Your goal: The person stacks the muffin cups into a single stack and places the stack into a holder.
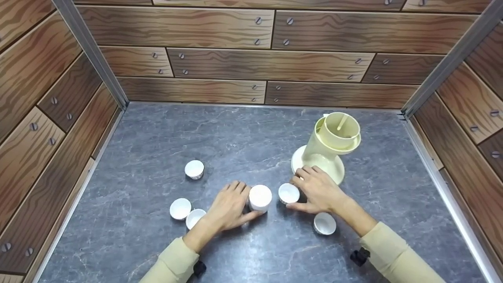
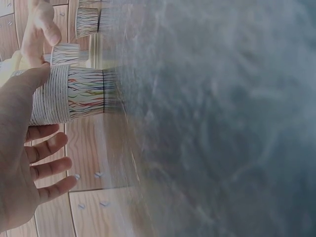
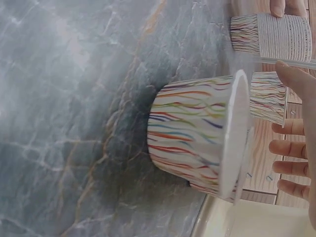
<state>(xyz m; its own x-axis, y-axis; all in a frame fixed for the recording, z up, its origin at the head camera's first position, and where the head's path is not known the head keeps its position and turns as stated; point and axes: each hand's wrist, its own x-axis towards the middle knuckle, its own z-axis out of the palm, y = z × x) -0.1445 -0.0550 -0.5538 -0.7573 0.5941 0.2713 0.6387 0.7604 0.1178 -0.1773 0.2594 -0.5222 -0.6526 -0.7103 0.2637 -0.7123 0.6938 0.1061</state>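
Observation:
My left hand (image 1: 231, 206) holds a stack of white paper baking cups (image 1: 260, 197) between thumb and fingers. Seen from the left wrist, the stack (image 2: 69, 96) shows closely nested rims and coloured wavy lines on its lowest cup; the other fingers spread beside it. With thumb and fingers, my right hand (image 1: 317, 191) grips a single paper baking cup (image 1: 289, 193), just right of the stack. That cup (image 3: 268, 97) has the same wavy lines. Another baking cup (image 1: 324, 224) stands upright below the right wrist, large in the right wrist view.
A pale yellow cylindrical holder (image 1: 328, 137) on a round base (image 1: 298, 157) stands just beyond the right hand. To the left are three more baking cups: one farther back (image 1: 194, 169), two (image 1: 180, 208) close together beside the left wrist. Wood-patterned walls (image 1: 220, 63) enclose the grey marbled table.

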